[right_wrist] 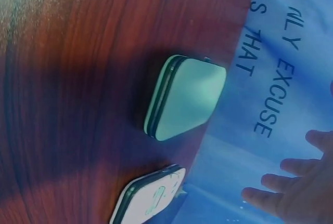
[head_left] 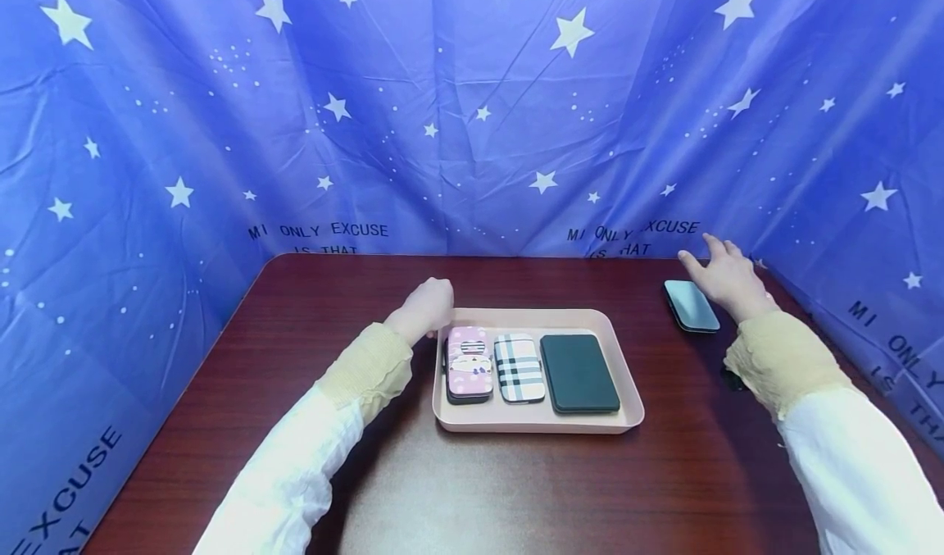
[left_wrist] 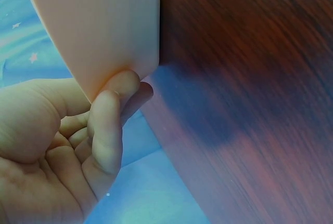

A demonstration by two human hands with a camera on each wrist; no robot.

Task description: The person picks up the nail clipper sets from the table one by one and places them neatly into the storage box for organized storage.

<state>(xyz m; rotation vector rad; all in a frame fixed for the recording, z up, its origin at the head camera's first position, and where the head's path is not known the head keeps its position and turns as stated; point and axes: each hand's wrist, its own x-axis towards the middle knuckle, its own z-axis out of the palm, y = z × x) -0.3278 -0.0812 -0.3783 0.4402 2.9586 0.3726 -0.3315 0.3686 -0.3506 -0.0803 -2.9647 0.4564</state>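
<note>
My left hand pinches the back left corner of a shallow beige tray. In the left wrist view its thumb and fingers grip the tray wall. Inside the tray lie a pink cartoon case, a white plaid case and a larger dark green case. My right hand, fingers spread, is over the far right of the table, near a mint green case. The right wrist view shows this mint case and a pale patterned case, which my right hand mostly hides in the head view.
The reddish-brown wooden table ends at a blue curtain with white stars and printed words. The curtain hangs behind it and along both sides. A small black object shows under the right cuff.
</note>
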